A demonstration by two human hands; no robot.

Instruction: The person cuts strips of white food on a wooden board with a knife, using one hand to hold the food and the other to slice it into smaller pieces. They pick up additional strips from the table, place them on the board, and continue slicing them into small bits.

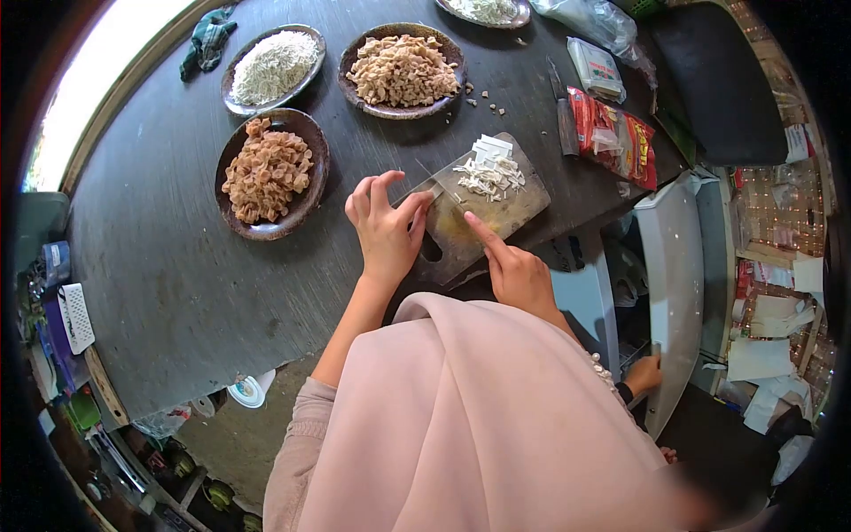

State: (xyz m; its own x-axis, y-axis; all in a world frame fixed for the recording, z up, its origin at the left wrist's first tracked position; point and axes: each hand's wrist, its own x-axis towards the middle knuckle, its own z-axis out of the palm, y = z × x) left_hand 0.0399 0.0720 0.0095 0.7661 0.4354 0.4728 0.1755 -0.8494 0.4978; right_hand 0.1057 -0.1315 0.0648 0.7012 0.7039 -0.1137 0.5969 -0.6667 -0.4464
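Note:
My right hand (pixel 521 277) is closed around a knife (pixel 446 184), the index finger stretched out along its back. The thin blade points away to the upper left, over the wooden cutting board (pixel 523 211); the handle is hidden in the palm. Left of the blade, my left hand (pixel 386 229) pinches a small pale piece (pixel 434 191) between thumb and fingertips, the other fingers raised. Small cut white strips (pixel 490 180) lie heaped on the board, with several larger flat white slices (pixel 492 148) behind them.
Beyond the board stand a plate of white strips (pixel 275 69), a bowl of light brown cubes (pixel 403 73) and a bowl of brown pieces (pixel 269 173). Another knife (pixel 566 124) lies beside a red packet (pixel 612 137). Another person's hand (pixel 644 376) touches a white door (pixel 678 293) at right.

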